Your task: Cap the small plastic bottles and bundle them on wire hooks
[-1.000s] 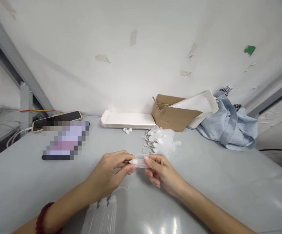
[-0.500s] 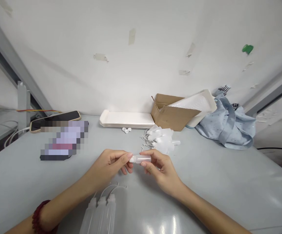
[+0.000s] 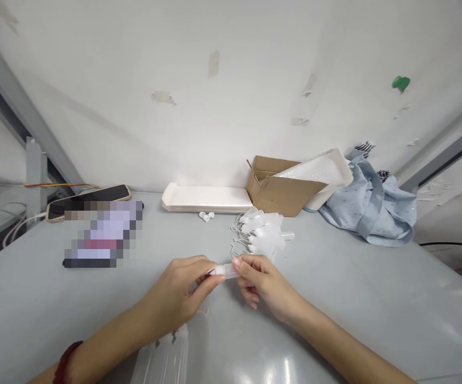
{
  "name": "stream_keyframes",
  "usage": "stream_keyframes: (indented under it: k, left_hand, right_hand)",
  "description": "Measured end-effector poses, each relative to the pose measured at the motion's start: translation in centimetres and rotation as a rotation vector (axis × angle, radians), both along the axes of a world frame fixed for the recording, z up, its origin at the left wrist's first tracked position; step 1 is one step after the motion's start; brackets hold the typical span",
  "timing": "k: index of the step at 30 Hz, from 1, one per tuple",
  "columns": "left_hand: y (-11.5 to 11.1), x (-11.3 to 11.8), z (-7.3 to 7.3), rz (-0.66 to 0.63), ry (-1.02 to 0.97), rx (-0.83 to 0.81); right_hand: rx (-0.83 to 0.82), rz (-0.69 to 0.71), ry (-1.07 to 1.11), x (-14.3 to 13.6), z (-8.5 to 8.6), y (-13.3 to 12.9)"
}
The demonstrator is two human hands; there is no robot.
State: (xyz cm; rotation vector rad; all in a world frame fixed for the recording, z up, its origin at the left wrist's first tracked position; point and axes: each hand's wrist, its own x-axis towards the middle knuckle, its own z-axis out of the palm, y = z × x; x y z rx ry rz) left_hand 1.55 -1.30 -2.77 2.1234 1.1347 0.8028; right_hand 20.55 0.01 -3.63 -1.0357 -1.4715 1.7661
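A small translucent plastic bottle (image 3: 230,271) lies crosswise between my hands above the grey table. My left hand (image 3: 186,288) pinches its white cap (image 3: 217,271) between thumb and fingers. Thumb and forefinger of my right hand (image 3: 268,288) grip the body's other end, which they partly hide. Just beyond my right hand is a pile of small translucent bottles (image 3: 265,234) with thin white tubes. Below my left forearm lie several long clear plastic tubes (image 3: 167,357), their upper ends partly covered by it.
Small white caps (image 3: 205,216) sit before a stack of white padded envelopes (image 3: 210,197). An open cardboard box (image 3: 289,194) and a light blue cloth bag (image 3: 374,208) stand at the back right. Two phones, one black-screened (image 3: 90,201), one blurred (image 3: 105,234), lie at left.
My left hand has turned, its thumb now lower and its fingers over the cap. The right hand's grip has shifted, covering more of the bottle. Both hands are slightly lower in view.
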Motion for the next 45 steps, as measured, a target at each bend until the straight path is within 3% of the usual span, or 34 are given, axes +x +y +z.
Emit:
stream_keyframes:
  k: [2, 8, 11, 14, 17, 20, 22, 25, 27, 30, 33, 39, 42, 45]
  left_hand:
    - [0.2, -0.1, -0.1, 0.01, 0.014, 0.057]
    - [0.5, -0.4, 1.4, -0.029, -0.062, -0.381]
    - [0.3, -0.5, 1.4, -0.038, -0.052, -0.421]
    - [0.2, -0.4, 0.4, -0.068, 0.072, -0.119]
    - [0.0, -0.3, -0.8, -0.074, 0.25, 0.343]
    - [0.0, -0.3, -1.4, -0.089, 0.407, 0.669]
    - [0.1, -0.3, -1.4, -0.092, 0.445, 0.727]
    - [0.4, -0.5, -1.0, -0.082, 0.374, 0.528]
    - [0.8, -0.8, -0.7, -0.082, 0.288, 0.342]
    - [1.8, -1.5, -0.5, -0.07, 0.21, 0.172]
    - [3.5, -2.5, -1.1, 0.06, 0.215, 0.203]
    - [6.9, -3.6, -3.3, 0.119, 0.283, 0.315]
    - [7.8, -3.6, -3.8, 0.1, 0.315, 0.333]
    - [8.7, -3.6, -4.0, 0.06, 0.347, 0.354]
  right_hand:
    - [0.004, -0.014, 0.017, 0.0, 0.0, 0.0]
    - [0.461, -0.111, -0.231, 0.0, 0.2, -0.8]
    - [0.542, -0.105, -0.278, 0.0, -0.2, -1.0]
    - [0.392, -0.082, -0.22, 0.0, -0.5, -0.9]
    - [0.098, -0.057, -0.075, -0.2, -0.4, -0.5]
    - [-0.189, -0.001, 0.098, -0.3, 0.0, -0.3]
    - [-0.302, 0.013, 0.157, -0.4, 0.2, -0.2]
    - [-0.306, -0.037, 0.163, -0.6, -0.1, -0.2]
    - [-0.217, -0.08, 0.145, -0.7, -0.3, -0.1]
    - [0.085, -0.172, 0.011, -0.5, -0.4, 0.0]
    - [0.44, -0.307, -0.231, 0.1, -0.1, 0.1]
    - [0.798, -0.532, -0.488, 2.0, 0.9, 1.5]
    - [0.901, -0.48, -0.575, 3.2, 1.4, 2.5]
    - [0.916, -0.297, -0.703, 3.9, 1.9, 2.7]
